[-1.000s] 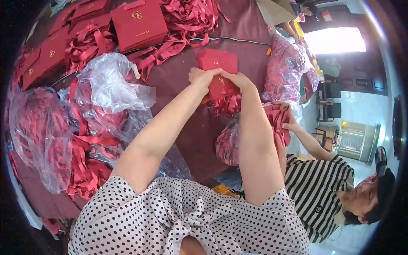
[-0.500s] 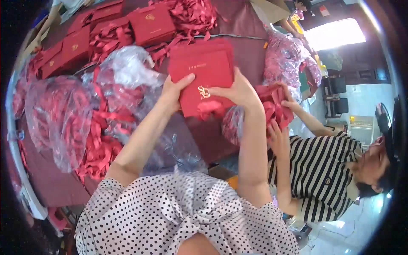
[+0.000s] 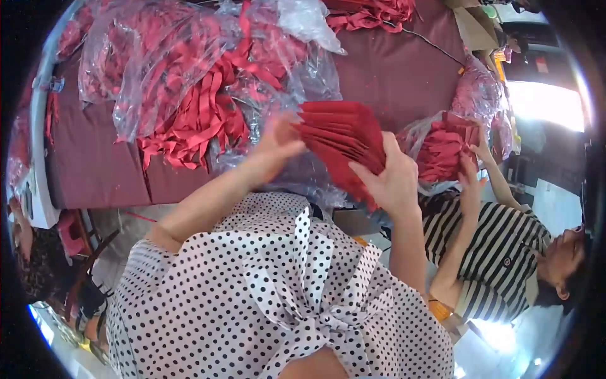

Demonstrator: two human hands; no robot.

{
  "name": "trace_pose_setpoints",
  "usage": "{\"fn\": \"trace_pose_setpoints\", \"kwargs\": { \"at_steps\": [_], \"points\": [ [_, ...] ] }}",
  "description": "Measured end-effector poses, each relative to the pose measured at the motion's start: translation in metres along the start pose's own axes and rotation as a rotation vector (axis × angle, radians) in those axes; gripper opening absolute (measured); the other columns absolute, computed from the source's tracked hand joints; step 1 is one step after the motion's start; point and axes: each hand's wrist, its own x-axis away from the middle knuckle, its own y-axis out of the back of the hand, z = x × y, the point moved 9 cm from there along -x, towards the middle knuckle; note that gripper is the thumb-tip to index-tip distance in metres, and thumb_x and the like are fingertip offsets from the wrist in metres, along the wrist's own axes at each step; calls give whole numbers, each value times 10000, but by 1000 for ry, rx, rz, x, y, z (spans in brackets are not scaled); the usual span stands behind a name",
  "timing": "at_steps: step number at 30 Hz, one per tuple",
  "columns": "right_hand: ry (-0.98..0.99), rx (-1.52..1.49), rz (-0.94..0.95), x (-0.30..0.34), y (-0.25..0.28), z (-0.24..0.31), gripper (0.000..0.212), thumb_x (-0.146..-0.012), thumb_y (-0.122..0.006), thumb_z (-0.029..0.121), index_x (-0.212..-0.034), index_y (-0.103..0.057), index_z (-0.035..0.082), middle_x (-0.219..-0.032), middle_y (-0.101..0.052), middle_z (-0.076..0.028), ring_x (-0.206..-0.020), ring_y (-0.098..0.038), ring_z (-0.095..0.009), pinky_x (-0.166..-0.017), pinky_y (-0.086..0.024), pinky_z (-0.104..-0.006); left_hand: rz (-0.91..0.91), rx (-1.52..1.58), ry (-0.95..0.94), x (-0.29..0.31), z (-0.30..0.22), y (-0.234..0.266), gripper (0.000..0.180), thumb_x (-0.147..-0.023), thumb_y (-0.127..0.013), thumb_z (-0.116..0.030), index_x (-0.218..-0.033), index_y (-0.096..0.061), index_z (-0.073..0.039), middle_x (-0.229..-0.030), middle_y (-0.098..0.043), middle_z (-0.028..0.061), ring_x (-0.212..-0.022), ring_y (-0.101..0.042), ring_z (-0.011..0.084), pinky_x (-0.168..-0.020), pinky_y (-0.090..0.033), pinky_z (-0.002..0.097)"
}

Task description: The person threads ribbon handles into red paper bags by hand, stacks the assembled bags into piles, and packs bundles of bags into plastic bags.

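A stack of flat red gift bags (image 3: 344,129) is held up in front of me, its edges fanned apart toward the left. My right hand (image 3: 396,180) grips the stack by its right side, thumb on the near face. By the stack's left edge is my left hand (image 3: 278,148), smeared by motion. Whether its fingertips touch the bags I cannot make out. On the table left of my hands, loose red ribbons (image 3: 202,123) spill from clear plastic bags (image 3: 136,95).
The table has a maroon cover (image 3: 398,69). A person in a striped shirt (image 3: 489,237) stands close at my right, hands on red ribboned items (image 3: 445,148). Wrapped plastic bundles (image 3: 476,95) lie at the far right. A white table edge (image 3: 41,189) runs along the left.
The stack has tilted from face-on to edge-on and fanned out. My left hand has come off its left side and blurred. The view has shifted, bringing the table's near edge into sight.
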Motion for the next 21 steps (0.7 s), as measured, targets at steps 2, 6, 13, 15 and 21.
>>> {"fn": "trace_pose_setpoints", "kwargs": {
  "at_steps": [2,6,13,15,21],
  "points": [
    [17,159,-14,4,-12,10,465,-668,-758,175,-1043,-509,59,-807,-641,-136,-758,-614,-359,-655,-474,-425,-29,-152,-302,15,-35,25,686,-819,-664,-63,-1386,-277,-35,-1307,-482,112,-1231,-443,224,-1061,-324,377],
    [43,378,-89,4,-49,-7,515,-654,-756,159,-1093,-495,93,-873,-634,-116,-829,-608,-333,-731,-458,-412,-85,-795,-819,41,-118,16,476,-946,-478,-226,-1359,-369,-17,-1347,-448,150,-1327,-328,237,-1087,-257,386],
    [-49,416,-42,2,-85,-41,669,-609,-825,294,-1143,-486,73,-961,-630,-169,-894,-604,-373,-785,-477,-445,122,-693,-521,-50,-38,-3,649,-987,-173,-506,-1301,-502,-43,-1249,-513,119,-1219,-428,229,-1057,-249,329],
    [-61,430,-44,3,-86,-44,632,-610,-824,290,-1109,-504,70,-950,-632,-169,-886,-606,-375,-777,-479,-450,323,-343,-223,-55,-17,1,676,-980,-161,-538,-1331,-465,-47,-1217,-507,107,-1190,-439,195,-1057,-260,340],
    [-5,496,-96,10,-85,-37,488,-597,-822,247,-919,-509,55,-823,-627,-143,-787,-619,-341,-709,-486,-430,458,-1577,-902,12,-68,-58,1006,-581,-840,-278,-1403,-308,-42,-1420,-323,188,-1338,-306,329,-1116,-208,455]
  ]
}}
